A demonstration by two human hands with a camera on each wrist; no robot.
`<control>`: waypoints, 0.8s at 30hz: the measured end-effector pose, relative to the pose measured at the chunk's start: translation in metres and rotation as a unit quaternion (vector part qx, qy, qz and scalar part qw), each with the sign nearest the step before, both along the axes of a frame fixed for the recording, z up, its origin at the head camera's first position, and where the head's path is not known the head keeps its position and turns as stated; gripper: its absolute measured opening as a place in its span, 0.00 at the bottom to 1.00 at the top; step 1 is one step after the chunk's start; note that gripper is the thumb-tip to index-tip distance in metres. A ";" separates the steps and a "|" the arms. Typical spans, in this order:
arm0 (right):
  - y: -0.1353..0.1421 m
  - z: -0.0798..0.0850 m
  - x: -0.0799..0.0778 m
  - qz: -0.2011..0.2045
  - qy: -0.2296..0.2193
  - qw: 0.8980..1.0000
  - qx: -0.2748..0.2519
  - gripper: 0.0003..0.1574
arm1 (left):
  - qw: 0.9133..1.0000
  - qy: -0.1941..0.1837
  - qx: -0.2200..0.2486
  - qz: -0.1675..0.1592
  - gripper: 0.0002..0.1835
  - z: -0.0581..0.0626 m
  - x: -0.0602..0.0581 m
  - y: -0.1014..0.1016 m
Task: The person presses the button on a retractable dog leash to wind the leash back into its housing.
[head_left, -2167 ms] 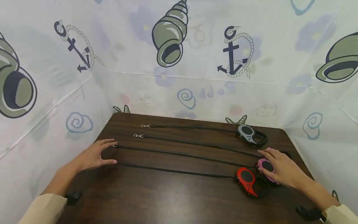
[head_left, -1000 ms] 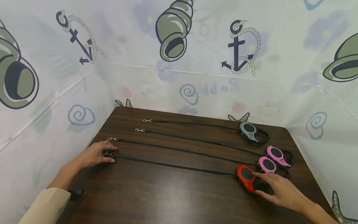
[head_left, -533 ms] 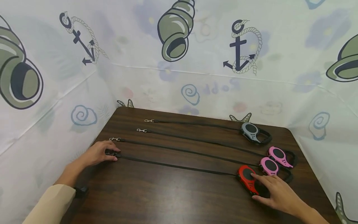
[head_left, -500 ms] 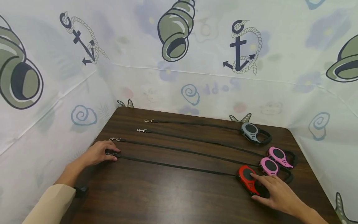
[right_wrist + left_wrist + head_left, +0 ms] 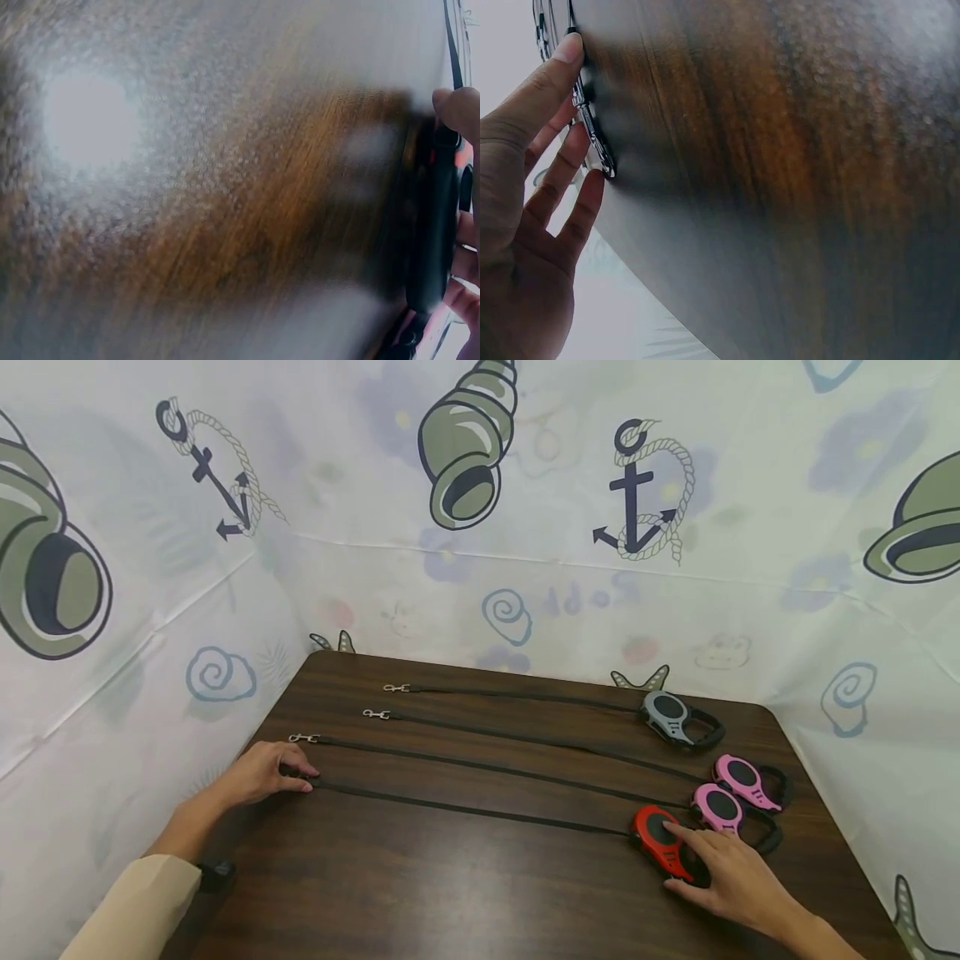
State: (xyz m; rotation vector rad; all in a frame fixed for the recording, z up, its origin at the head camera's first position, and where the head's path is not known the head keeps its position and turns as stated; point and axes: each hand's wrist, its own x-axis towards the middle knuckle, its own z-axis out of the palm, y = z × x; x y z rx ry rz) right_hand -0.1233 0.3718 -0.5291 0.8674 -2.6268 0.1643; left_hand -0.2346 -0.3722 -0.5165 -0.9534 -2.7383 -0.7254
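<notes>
Four-in-a-row aside, several retractable dog leashes lie with black straps stretched leftward. Nearest is the red retractable leash (image 5: 660, 837); my right hand (image 5: 735, 877) holds its casing and handle, fingers over the top and thumb on the near side. At the strap's left end, my left hand (image 5: 262, 772) pinches the strap between thumb and index finger. Its metal snap hook (image 5: 592, 135) shows beside the other fingers in the left wrist view but is mostly hidden from the head view. In the right wrist view, the black handle (image 5: 433, 225) lies against my right hand.
Two pink leashes (image 5: 720, 807) sit close behind the red one, touching or nearly so. A grey leash (image 5: 666, 717) lies at the back right. Their snap hooks (image 5: 303, 738) point left. Printed cloth walls (image 5: 555, 518) surround the dark wooden table (image 5: 450, 902).
My right hand has moved from the front pink leash to the red one. My left hand has closed from spread fingers to a pinch on the red leash's strap end.
</notes>
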 end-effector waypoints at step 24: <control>0.000 0.006 -0.002 -0.020 -0.099 0.991 -0.086 0.44 | 1.000 0.005 -0.005 0.002 0.11 -0.002 -0.002 0.003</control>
